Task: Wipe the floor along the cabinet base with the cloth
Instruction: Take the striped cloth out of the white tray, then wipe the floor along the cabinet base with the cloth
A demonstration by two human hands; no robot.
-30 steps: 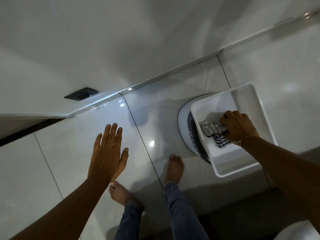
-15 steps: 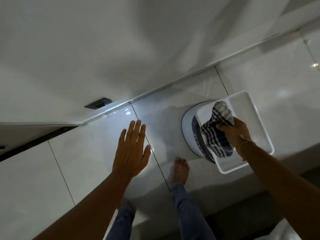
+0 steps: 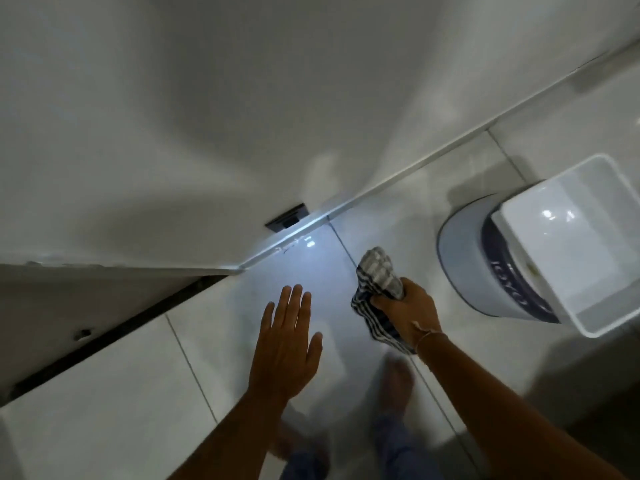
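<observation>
My right hand grips a blue and white checked cloth above the glossy white floor tiles; the cloth bunches out of the fist toward the cabinet. My left hand hovers flat over the floor with fingers spread, holding nothing. The white cabinet front fills the upper view. Its base edge runs diagonally from the upper right down to a corner near the middle left.
A white rectangular tub rests on a round white and navy bucket at the right. A small dark fitting sits on the cabinet near its base. A dark gap runs under the left cabinet section. My bare feet are below.
My right hand lifted the cloth out of the white tub and carried it left toward the cabinet base. My left hand stayed spread over the floor, and the view shifted so the tub lies farther right.
</observation>
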